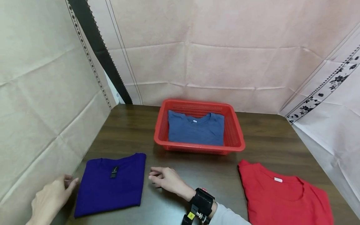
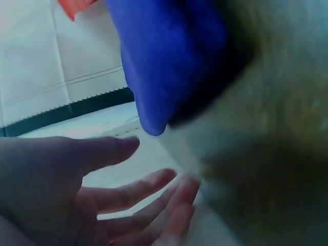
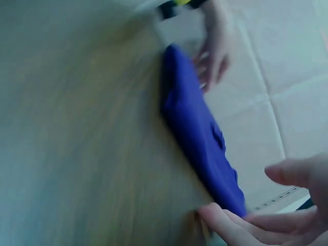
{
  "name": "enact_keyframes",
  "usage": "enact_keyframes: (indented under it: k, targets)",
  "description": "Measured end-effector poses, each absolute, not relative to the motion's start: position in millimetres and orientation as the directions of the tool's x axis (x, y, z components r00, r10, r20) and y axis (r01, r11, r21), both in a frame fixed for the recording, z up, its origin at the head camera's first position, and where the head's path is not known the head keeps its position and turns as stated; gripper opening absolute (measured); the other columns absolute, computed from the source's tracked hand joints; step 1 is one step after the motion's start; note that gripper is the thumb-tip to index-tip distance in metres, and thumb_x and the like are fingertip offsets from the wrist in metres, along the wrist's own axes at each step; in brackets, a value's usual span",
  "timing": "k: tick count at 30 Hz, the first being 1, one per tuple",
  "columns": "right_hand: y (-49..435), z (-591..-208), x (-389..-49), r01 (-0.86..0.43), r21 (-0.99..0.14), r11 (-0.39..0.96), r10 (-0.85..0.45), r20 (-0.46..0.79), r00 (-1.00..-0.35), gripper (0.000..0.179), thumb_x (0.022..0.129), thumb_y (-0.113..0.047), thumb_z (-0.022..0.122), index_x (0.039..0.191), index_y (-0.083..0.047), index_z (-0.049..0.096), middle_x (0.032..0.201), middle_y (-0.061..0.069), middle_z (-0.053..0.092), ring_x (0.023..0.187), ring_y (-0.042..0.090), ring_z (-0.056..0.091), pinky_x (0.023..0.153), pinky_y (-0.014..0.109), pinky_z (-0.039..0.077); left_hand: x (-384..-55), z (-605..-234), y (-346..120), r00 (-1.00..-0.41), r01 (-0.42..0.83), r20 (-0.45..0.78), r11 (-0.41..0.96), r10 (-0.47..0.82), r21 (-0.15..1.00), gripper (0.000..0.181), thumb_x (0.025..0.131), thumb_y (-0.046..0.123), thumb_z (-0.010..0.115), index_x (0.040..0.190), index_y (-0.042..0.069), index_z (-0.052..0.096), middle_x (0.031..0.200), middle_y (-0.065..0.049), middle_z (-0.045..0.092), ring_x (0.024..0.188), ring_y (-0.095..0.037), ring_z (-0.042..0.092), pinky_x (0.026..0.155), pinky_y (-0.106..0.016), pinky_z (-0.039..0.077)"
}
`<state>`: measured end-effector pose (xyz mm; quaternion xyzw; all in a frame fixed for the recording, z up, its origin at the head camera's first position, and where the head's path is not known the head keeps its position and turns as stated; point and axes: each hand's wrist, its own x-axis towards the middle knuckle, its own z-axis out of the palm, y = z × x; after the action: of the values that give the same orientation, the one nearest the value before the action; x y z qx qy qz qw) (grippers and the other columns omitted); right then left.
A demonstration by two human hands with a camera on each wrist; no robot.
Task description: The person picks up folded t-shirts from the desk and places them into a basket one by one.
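A folded purple-blue T-shirt [image 1: 112,187] with a dark neck label lies flat on the wooden table, at the left front. My left hand [image 1: 53,197] is at its left side, thumb and fingers apart. In the left wrist view that hand's fingertips [image 2: 166,177] are just below the shirt's edge, holding nothing. On the shirt's other side, my right hand [image 1: 168,179] hovers low over the table with relaxed fingers. The right wrist view has its fingers [image 3: 212,212] close by the shirt's edge [image 3: 205,148], thumb spread away.
A red plastic basket [image 1: 199,147] stands at the back centre, a folded steel-blue T-shirt [image 1: 194,132] inside it. On the right front lies a folded red T-shirt [image 1: 281,197]. Patterned cloth sheets [image 1: 225,68] hang behind and at both sides of the table [image 1: 132,131].
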<state>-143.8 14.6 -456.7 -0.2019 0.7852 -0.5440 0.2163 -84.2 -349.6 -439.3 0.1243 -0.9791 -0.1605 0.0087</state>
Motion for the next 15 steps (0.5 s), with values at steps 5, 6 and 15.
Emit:
enact_keyframes:
  k: [5, 6, 15]
  targets:
    - [2.7, -457.8, -145.8, 0.286, -0.956, 0.068, -0.569, -0.272, -0.776, 0.051, 0.091, -0.015, 0.055, 0.134, 0.007, 0.04, 0.119, 0.023, 0.061, 0.097, 0.03, 0.061, 0.083, 0.045, 0.054, -89.5, -444.9, -352.8, -0.978, -0.206, -0.107, 0.917, -0.18, 0.343, 0.064, 0.092, 0.058, 0.038, 0.112, 0.002, 0.063, 0.104, -0.024, 0.066, 0.087, -0.051, 0.055, 0.055, -0.052, 0.045]
    - [0.3, -458.1, -146.2, 0.318, -0.947, 0.049, -0.577, -0.287, -0.765, 0.051, 0.091, -0.014, 0.055, 0.134, 0.008, 0.039, 0.12, 0.023, 0.06, 0.098, 0.03, 0.061, 0.084, 0.046, 0.053, -91.2, -446.0, -351.8, -0.979, -0.2, -0.111, 0.915, -0.172, 0.35, 0.065, 0.091, 0.058, 0.038, 0.111, 0.001, 0.063, 0.102, -0.024, 0.066, 0.087, -0.05, 0.055, 0.056, -0.052, 0.045]
    - [-20.0, -463.8, -152.0, 0.507, -0.862, 0.005, -0.61, -0.404, -0.682, 0.065, 0.086, -0.017, 0.063, 0.139, 0.005, 0.032, 0.125, 0.021, 0.055, 0.105, 0.03, 0.056, 0.082, 0.05, 0.053, -109.6, -457.0, -348.6, -0.916, -0.306, -0.397, 0.745, -0.06, 0.593, 0.091, 0.091, 0.059, 0.04, 0.13, -0.022, 0.031, 0.126, -0.041, 0.045, 0.101, -0.042, 0.055, 0.08, -0.051, 0.051]
